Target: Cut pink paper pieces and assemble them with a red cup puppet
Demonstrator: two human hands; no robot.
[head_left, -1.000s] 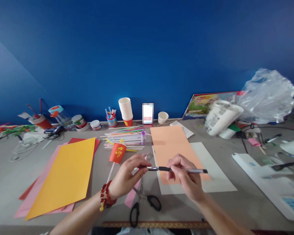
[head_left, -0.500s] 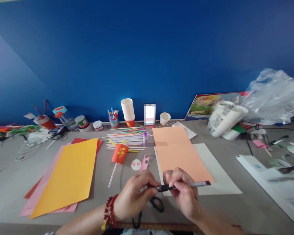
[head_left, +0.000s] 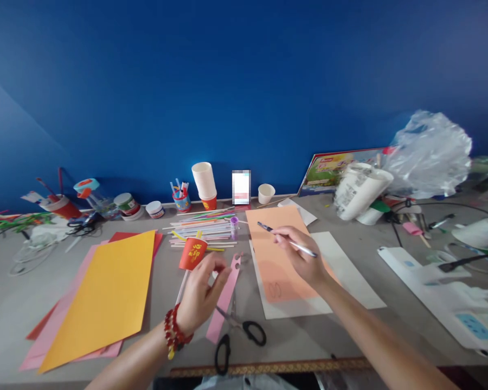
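Note:
In the head view my right hand (head_left: 303,254) is closed around a slim pen (head_left: 309,251), which slants over the peach paper (head_left: 264,254). Two small ovals (head_left: 275,291) are drawn near that paper's lower left. My left hand (head_left: 203,295) hovers with loosely curled fingers, thumb apart, beside a red paper cup (head_left: 193,252) with a straw attached. A bit of a white disc (head_left: 215,275) shows between thumb and fingers; I see no grip on it. Below lie black-handled scissors (head_left: 254,332) across a pink paper strip (head_left: 226,295) with cut-out holes.
Yellow, pink and red sheets (head_left: 101,298) lie at left. Behind are many straws (head_left: 203,230), a glue stick (head_left: 233,228), stacked paper cups (head_left: 204,181), a phone-like screen (head_left: 241,187) and paint jars (head_left: 128,203). At right are a power strip (head_left: 406,276) and a plastic bag (head_left: 429,154).
My hands have parted. The right hand carried the pen up over the peach paper; the left let go of the pen and moved left toward the cup. The scissors and drawn ovals are now uncovered.

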